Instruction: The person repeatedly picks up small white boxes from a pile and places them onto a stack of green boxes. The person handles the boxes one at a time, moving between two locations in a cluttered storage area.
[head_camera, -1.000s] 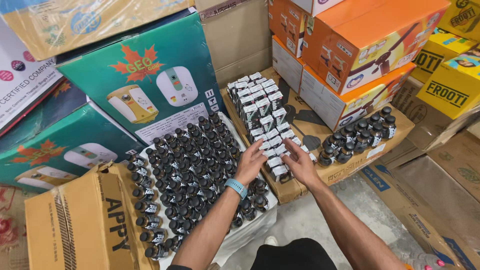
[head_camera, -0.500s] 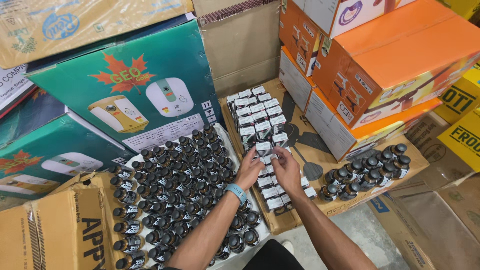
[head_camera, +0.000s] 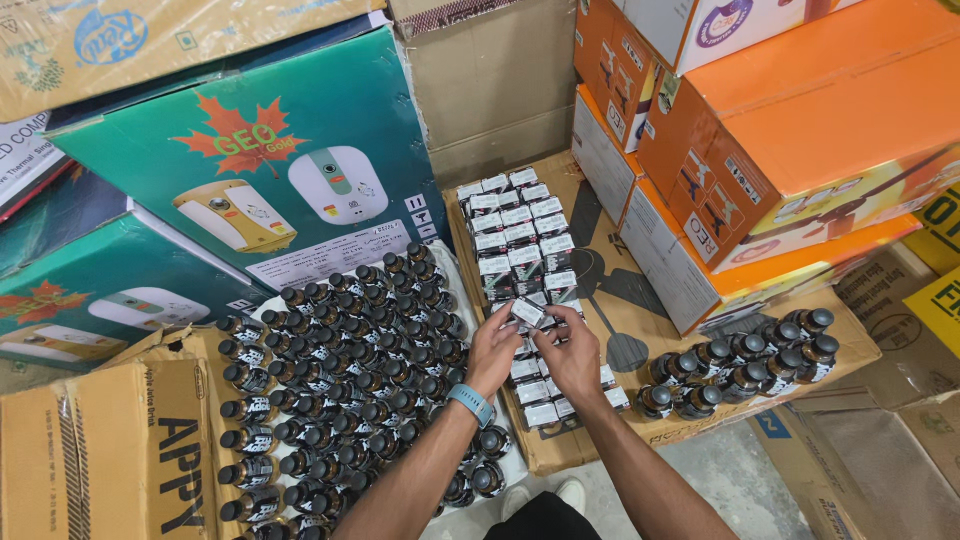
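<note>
Both hands met over the rows of small boxes (head_camera: 520, 250) standing on the flattened cardboard (head_camera: 600, 300). My left hand (head_camera: 493, 350) and right hand (head_camera: 572, 352) were pinched together on one small box (head_camera: 527, 312), held tilted just above the row, fingertips on its edges. The box looked light and thin-walled, likely to crush if squeezed; best gripped by its narrow sides. Whether a bottle sat inside it, I could not tell. Dark capped bottles (head_camera: 350, 370) crowded the tray to my left; a smaller cluster (head_camera: 740, 360) lay to the right.
</note>
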